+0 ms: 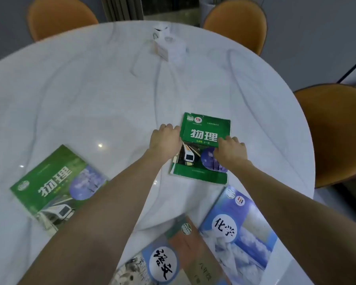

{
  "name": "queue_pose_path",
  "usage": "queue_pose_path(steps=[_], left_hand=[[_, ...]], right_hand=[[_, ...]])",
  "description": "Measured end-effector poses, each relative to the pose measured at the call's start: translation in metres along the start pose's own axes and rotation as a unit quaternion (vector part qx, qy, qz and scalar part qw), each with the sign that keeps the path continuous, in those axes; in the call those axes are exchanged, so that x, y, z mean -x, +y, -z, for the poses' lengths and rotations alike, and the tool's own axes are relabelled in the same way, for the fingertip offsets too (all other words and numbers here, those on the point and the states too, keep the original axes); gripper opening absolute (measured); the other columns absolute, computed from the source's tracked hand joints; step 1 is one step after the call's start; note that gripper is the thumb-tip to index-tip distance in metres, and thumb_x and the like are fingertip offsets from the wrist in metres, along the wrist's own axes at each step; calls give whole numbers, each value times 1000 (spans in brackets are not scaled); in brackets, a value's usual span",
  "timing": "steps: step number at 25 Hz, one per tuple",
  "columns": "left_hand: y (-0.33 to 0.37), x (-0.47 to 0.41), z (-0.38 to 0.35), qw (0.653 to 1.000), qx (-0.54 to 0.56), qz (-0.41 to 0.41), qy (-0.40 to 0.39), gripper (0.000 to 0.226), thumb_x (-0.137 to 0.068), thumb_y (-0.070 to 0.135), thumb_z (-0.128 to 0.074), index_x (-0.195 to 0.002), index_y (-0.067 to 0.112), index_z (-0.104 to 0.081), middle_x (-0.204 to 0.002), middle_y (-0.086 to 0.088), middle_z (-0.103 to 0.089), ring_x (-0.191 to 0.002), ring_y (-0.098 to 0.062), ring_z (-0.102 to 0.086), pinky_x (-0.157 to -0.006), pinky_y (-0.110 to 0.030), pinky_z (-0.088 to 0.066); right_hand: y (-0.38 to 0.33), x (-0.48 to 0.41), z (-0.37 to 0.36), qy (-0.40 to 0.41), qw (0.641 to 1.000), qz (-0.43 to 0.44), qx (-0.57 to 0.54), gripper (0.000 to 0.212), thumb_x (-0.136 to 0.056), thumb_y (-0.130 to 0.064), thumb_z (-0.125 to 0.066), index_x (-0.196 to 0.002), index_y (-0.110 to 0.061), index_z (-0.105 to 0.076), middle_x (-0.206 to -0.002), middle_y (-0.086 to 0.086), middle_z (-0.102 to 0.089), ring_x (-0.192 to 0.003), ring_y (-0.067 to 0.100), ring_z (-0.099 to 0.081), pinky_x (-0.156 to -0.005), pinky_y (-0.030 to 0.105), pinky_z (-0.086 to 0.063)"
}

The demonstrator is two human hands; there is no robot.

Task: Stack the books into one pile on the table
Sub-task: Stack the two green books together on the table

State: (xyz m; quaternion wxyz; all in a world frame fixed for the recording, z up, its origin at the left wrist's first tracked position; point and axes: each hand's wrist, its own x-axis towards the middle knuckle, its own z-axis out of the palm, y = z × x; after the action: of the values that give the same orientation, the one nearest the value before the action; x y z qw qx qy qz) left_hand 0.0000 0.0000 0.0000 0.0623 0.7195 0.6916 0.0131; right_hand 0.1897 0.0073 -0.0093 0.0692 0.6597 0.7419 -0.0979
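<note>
Centrally on the white marble surface lies a green physics book, seemingly atop another book. The left hand curls its grip round the left edge, while the right hand presses flat on the cover, fingers closed against it. Apart lie a second green book, a blue chemistry book and a brown-and-blue book.
</note>
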Motion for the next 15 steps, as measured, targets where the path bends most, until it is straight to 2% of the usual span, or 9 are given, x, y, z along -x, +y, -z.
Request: queue_pose_path(steps=[4,9,12,15], left_hand=[[10,-8,-33,991,104,75,-49,34,-95,22,-44,-123,3,-50,-121,-18,-56,-114,-34,-52,-84,-43,-47],[24,-21,-56,955,221,183,-72,38,-96,26,-50,-124,1,-48,-126,-21,-51,-119,-38,-48,-95,-45,-44],[19,-33,-63,927,274,240,-89,37,-94,27,-53,-120,1,-55,-124,-20,-57,-113,-37,-55,-90,-43,-48],[10,-37,-66,896,349,252,-108,31,-94,26,-51,-118,6,-57,-119,-17,-66,-106,-35,-62,-89,-39,-53]], right_hand=[[15,-8,-25,-16,991,-94,-96,34,-95,-23,-46,-121,-2,-49,-123,19,-53,-117,37,-48,-92,46,-44],[20,-22,-40,-35,952,-190,-239,37,-92,-21,-54,-118,4,-50,-122,24,-53,-111,42,-54,-87,43,-46],[23,-30,-41,-48,923,-235,-300,35,-89,-21,-61,-113,4,-55,-119,24,-58,-99,39,-59,-78,38,-47],[28,-34,-42,-51,903,-262,-336,37,-87,-21,-65,-113,4,-54,-117,23,-60,-86,34,-55,-79,39,-49]])
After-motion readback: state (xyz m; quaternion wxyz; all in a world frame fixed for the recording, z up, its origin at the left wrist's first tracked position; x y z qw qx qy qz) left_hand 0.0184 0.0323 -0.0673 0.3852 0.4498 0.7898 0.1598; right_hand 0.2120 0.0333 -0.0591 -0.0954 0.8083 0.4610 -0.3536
